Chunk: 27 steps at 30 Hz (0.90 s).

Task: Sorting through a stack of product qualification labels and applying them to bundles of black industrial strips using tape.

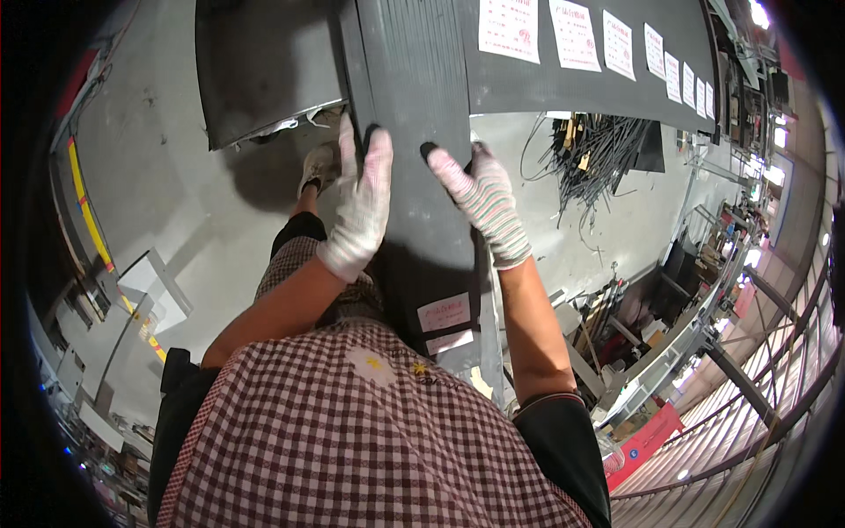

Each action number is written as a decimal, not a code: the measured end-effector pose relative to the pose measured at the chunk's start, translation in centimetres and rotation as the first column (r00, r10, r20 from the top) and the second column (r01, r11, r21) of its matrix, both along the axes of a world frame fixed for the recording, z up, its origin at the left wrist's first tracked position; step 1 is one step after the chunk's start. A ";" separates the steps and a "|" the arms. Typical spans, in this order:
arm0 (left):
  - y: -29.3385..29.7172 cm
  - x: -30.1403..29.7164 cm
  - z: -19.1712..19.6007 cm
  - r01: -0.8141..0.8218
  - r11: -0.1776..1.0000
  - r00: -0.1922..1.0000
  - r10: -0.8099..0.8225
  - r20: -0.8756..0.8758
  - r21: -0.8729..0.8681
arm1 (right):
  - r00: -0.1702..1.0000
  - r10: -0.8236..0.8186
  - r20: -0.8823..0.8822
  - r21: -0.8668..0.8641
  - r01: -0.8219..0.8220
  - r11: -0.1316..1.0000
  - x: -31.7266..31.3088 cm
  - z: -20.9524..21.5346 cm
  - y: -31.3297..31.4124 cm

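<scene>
A long dark grey panel or stack of panels [422, 198] runs away from me between my hands; its ridged far part shows several layers. My left hand [361, 202], in a whitish knit glove with a dark fingertip, is at its left edge with fingers stretched forward. On the opposite edge is my right hand [482, 198], in a striped glove, thumb pointing over the top face and apart from the fingers. Those fingers are partly hidden past the edge. Close to my apron, white labels [444, 312] lie on the panel's near end.
Ahead on the right, a dark sheet [590, 84] carries a row of printed white labels. Another dark panel [268, 70] stands at far left. A heap of thin black strips [590, 158] lies on the grey floor, and yellow tape [88, 207] marks its left side.
</scene>
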<state>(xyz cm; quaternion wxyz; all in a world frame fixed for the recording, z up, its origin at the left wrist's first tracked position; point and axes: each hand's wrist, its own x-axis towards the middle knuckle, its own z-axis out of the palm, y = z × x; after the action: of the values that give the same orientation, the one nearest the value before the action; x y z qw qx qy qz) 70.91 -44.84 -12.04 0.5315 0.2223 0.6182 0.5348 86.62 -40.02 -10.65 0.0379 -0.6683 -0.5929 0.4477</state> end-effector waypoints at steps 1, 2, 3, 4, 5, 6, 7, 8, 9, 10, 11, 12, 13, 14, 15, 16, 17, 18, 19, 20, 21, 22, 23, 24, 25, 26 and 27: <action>0.3 -0.1 0.0 -0.005 0.997 0.996 -0.001 0.092 0.071 | 1.000 -0.005 0.019 -0.012 0.006 1.000 0.0 -0.1 0.2; 0.3 -0.2 0.0 0.011 1.000 0.995 -0.009 0.101 -0.016 | 0.997 -0.010 -0.076 0.079 0.016 0.997 0.0 -0.2 0.1; 0.5 -0.2 -0.1 0.001 1.000 0.998 -0.002 0.066 0.020 | 0.985 -0.001 -0.175 0.174 0.032 0.984 0.0 -0.3 0.2; 0.4 -0.2 -0.2 0.020 0.999 0.999 -0.022 0.041 0.042 | 0.984 -0.003 -0.177 0.172 0.034 0.984 0.0 -0.4 0.3; 0.4 -0.2 -0.5 0.053 0.998 0.996 -0.054 -0.068 -0.016 | 0.989 0.006 -0.150 0.102 0.010 0.995 0.1 -0.4 0.4; 0.1 -0.2 -0.8 0.090 0.995 0.993 -0.092 -0.072 -0.035 | 0.994 0.051 -0.092 0.037 -0.048 0.998 0.2 -0.4 0.6; -0.2 -0.1 -1.2 0.083 0.996 0.996 -0.084 -0.032 -0.015 | 0.997 0.028 -0.072 0.058 -0.024 0.998 0.2 -0.4 0.6; -0.5 -0.1 -1.7 0.073 0.994 0.997 -0.073 -0.004 0.085 | 0.997 0.031 -0.072 0.064 -0.027 0.998 0.4 -0.2 0.8; -1.1 -0.1 -2.3 0.049 0.998 0.999 -0.048 0.019 -0.038 | 0.996 0.028 -0.080 0.031 -0.026 0.999 0.4 0.0 0.5; -1.8 -0.1 -2.9 0.046 0.998 0.999 -0.045 0.019 -0.041 | 0.995 0.012 -0.099 0.056 -0.006 0.998 0.6 0.2 0.6; -2.6 -0.1 -3.5 0.105 0.994 0.988 -0.104 -0.115 0.008 | 0.998 -0.036 -0.051 0.162 0.044 0.986 0.5 0.3 0.2; -3.1 0.3 -4.2 0.104 0.993 0.948 -0.081 -0.308 0.059 | 0.999 0.022 -0.045 0.150 -0.015 0.989 0.6 0.5 0.1; -3.6 0.6 -4.8 0.185 0.972 0.802 -0.064 -0.594 0.145 | 0.995 -0.015 -0.100 0.056 0.021 0.998 0.6 0.5 -0.3; -4.1 1.0 -5.3 0.157 0.978 0.776 -0.036 -0.629 0.138 | 0.992 -0.028 -0.127 -0.086 0.018 0.996 0.6 0.5 -0.6; -4.5 1.4 -5.7 0.140 0.974 0.836 -0.021 -0.548 0.176 | 0.994 -0.011 -0.111 -0.010 0.010 1.000 0.6 0.2 -0.7; -4.7 1.7 -5.9 0.102 0.952 0.919 0.020 -0.393 0.288 | 0.989 -0.045 -0.140 0.046 0.052 0.998 0.6 -0.1 -1.0; -4.8 2.0 -6.0 0.051 0.964 0.986 -0.007 -0.167 0.259 | 0.992 -0.044 -0.118 0.025 0.048 0.999 0.7 -0.5 -1.0; -4.8 2.0 -5.9 0.070 0.964 0.987 -0.029 -0.161 0.256 | 0.992 -0.045 -0.119 0.051 0.051 0.997 0.9 -0.9 -1.0; -4.6 1.8 -5.8 0.052 0.991 0.993 -0.038 -0.111 0.127 | 0.997 -0.047 -0.057 -0.081 0.043 0.996 1.1 -1.3 -1.0; -4.1 1.5 -5.6 0.050 0.998 0.997 -0.049 -0.055 0.028 | 0.997 -0.052 -0.058 -0.076 0.047 0.996 1.4 -1.6 -0.8; -3.9 0.9 -5.1 0.072 0.997 0.994 -0.074 0.077 0.026 | 0.993 -0.043 -0.113 -0.005 0.043 0.999 1.8 -1.6 -0.8; -3.5 0.2 -4.5 0.058 0.998 0.996 -0.060 0.065 0.033 | 0.987 -0.001 -0.159 0.088 0.015 0.996 2.3 -1.4 -0.7; -2.9 -0.9 -4.0 0.125 0.992 0.992 -0.124 0.007 -0.008 | 0.973 -0.108 -0.206 0.112 0.133 0.985 3.0 -0.8 -0.7; -2.6 -1.6 -3.2 0.187 0.981 0.981 -0.189 -0.047 -0.053 | 0.955 -0.172 -0.240 0.146 0.210 0.967 3.6 0.3 -0.8; -1.9 -2.8 -2.7 0.147 0.989 0.989 -0.146 0.008 -0.037 | 0.906 -0.272 -0.324 0.136 0.329 0.935 4.1 1.4 -0.7; -1.7 -3.4 -1.8 0.070 0.998 0.996 -0.069 0.054 0.000 | 0.899 -0.266 -0.347 0.152 0.334 0.930 4.6 2.9 -0.6; -1.4 -4.0 -1.0 0.045 0.987 0.999 -0.042 -0.019 0.156 | 0.915 -0.169 -0.365 0.215 0.259 0.942 5.0 4.5 -0.5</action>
<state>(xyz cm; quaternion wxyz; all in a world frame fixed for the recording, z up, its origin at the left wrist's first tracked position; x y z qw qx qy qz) 66.90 -46.28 -13.01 0.5191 0.2809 0.5734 0.5682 91.65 -40.51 -6.12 0.2764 -0.6309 -0.5532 0.4685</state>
